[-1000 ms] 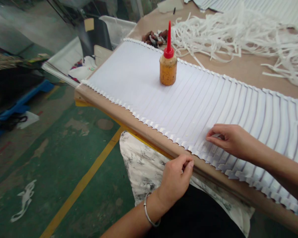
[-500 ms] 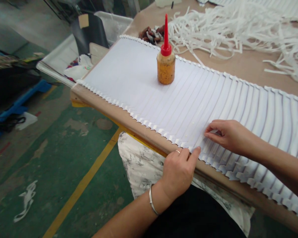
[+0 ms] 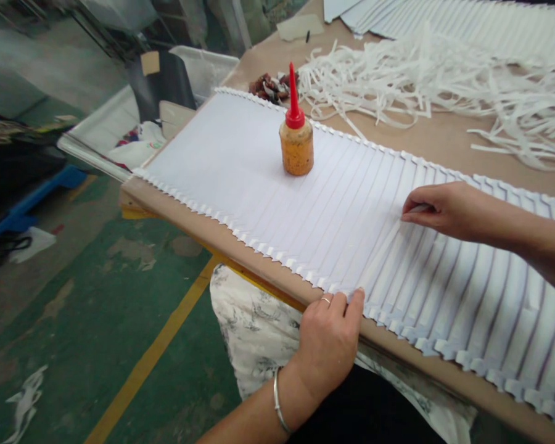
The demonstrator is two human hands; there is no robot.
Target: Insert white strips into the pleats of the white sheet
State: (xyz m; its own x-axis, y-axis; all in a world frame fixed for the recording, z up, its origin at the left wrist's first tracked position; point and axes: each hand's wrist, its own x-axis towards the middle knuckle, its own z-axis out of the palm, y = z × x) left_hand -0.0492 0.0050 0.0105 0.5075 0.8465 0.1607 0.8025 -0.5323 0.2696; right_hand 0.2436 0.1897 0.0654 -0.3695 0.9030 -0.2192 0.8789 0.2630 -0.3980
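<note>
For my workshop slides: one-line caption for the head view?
Left hand and right hand press overlapped white paper strips beside a red-capped glue bottle.

Brown-topped table (image 3: 444,139), running from near right to far left, its near edge toward the green floor (image 3: 97,308). Directly on it: a long band of overlapped white paper sheets (image 3: 351,222), fanned like shingles along the near edge, notched corners showing at both long sides. Farther back, a loose heap of white paper strips (image 3: 435,74), spread across the right. At the far left of that heap, a small dark brown clump (image 3: 271,87). Far right, a second row of white sheets (image 3: 467,24). Far middle, a pale flat piece (image 3: 300,26) with a small dark stick beside it.
</note>
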